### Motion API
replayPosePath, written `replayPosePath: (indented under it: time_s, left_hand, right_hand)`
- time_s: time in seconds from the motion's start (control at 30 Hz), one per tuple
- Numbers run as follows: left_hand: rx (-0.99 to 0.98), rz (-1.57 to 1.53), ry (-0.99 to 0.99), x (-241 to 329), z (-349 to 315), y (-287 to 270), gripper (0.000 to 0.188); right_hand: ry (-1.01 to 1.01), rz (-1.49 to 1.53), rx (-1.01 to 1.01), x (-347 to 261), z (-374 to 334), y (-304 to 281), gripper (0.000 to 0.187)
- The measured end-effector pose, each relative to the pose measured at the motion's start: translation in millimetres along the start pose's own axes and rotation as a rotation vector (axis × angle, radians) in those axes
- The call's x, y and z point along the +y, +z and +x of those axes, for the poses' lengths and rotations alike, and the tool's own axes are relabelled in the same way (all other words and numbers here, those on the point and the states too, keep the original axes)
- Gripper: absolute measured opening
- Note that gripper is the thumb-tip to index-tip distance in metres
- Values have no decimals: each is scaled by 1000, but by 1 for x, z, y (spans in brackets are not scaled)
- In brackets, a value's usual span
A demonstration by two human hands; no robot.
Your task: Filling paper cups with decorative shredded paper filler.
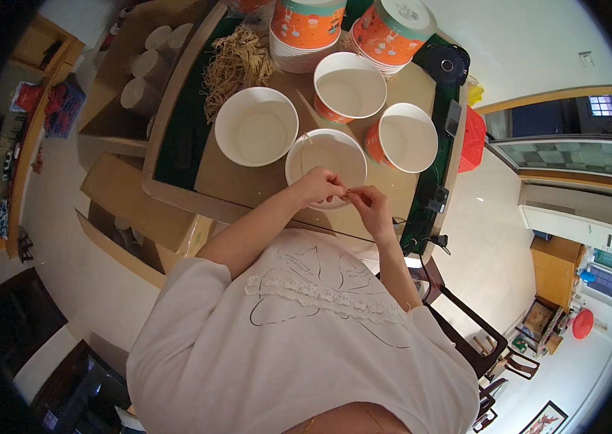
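A white-lined paper bucket [326,155] stands at the near edge of the table in front of me. A thin tan string [305,141] hangs over its far rim and down the inside. Above the near rim, my left hand [320,186] is closed in a pinch. My right hand [372,208] pinches right beside it, the fingertips of both almost meeting. A bit of tan string seems to run between them, though the fingers hide most of it. Three more open buckets stand around: one at left [256,126], one behind [349,85], one at right [407,137].
A heap of tan strings [238,66] lies at the far left. Behind are two stacks of upturned orange buckets [307,29] [394,32]. Cardboard boxes [136,195] with paper buckets flank the table's left side. A black round object [445,64] and cables sit along the right edge.
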State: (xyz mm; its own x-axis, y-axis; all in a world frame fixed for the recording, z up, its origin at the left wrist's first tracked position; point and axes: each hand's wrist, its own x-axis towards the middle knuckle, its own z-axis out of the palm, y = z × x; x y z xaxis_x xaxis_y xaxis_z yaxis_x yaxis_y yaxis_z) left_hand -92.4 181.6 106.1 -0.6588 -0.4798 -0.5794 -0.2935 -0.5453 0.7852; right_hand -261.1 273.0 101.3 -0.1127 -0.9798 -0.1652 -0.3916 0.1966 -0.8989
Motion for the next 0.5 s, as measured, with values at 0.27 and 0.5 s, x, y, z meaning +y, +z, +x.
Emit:
replayPosePath:
  time_s: [0.27,0.5]
  left_hand:
    - [12,-83,-89,1,1,-2,12]
    - [-12,-107,-84,-1,3,-3,13]
  right_hand:
    - [-20,-71,223,-36,-12,7,8]
    - [-155,-248,302,-38,-18,15,15]
